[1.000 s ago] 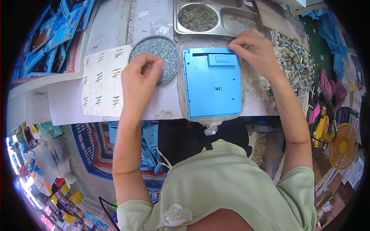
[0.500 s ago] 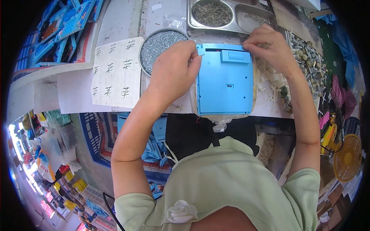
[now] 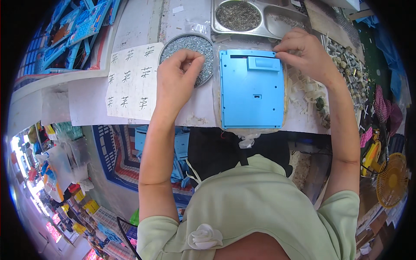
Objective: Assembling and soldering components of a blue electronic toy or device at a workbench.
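A flat light-blue plastic housing (image 3: 249, 97) lies on the bench in front of me, with a slot and a raised rectangular block near its far edge. My right hand (image 3: 305, 56) is at its far right corner, thumb and forefinger pinched together. Whatever sits between those fingertips is too small to make out. Left of the housing, my left hand (image 3: 178, 78) hovers by the near side of a round metal tin (image 3: 211, 76) full of small silvery screws (image 3: 184, 44). Its fingers are curled and the thumb meets the forefinger; I cannot see what they hold.
Behind the housing stands a steel compartment tray (image 3: 264, 29) with small metal parts. White plastic pieces (image 3: 303, 84) and a heap of small parts (image 3: 342, 65) lie at right. A handwritten paper sheet (image 3: 132, 82) is at left. Stacked blue pieces (image 3: 80, 32) fill the far left.
My left hand has drawn away from the housing's far left corner, moving left to the tin of screws. My right hand has stayed at the far right corner.
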Available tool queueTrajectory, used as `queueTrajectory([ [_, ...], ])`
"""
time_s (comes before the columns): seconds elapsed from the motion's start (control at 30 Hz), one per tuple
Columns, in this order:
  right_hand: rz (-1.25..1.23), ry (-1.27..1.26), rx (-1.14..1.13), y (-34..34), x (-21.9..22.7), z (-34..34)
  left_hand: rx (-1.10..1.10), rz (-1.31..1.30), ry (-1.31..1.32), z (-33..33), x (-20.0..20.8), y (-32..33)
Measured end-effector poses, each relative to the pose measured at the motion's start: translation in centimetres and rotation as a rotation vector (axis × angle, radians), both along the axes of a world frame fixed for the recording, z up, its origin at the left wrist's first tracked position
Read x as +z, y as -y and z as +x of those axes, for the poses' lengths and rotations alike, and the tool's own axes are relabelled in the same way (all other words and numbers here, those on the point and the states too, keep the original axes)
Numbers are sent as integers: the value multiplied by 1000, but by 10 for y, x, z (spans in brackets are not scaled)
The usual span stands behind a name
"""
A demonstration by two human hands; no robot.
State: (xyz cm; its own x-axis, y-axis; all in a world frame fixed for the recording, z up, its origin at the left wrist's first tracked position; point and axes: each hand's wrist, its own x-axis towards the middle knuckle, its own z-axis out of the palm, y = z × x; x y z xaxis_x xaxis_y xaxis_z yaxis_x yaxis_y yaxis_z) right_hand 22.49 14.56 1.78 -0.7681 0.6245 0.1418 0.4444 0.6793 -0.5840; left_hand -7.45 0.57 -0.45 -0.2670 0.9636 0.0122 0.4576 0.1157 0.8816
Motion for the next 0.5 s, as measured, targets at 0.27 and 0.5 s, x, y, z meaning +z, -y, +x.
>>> queueTrajectory([
  [0.27, 269, -2, 177, 12, 23, -103, 146, 146, -155, -19, -8, 9],
  [0.5, 459, 416, 338, 8, -5, -207, 135, 145, -462, -32, 5, 30],
])
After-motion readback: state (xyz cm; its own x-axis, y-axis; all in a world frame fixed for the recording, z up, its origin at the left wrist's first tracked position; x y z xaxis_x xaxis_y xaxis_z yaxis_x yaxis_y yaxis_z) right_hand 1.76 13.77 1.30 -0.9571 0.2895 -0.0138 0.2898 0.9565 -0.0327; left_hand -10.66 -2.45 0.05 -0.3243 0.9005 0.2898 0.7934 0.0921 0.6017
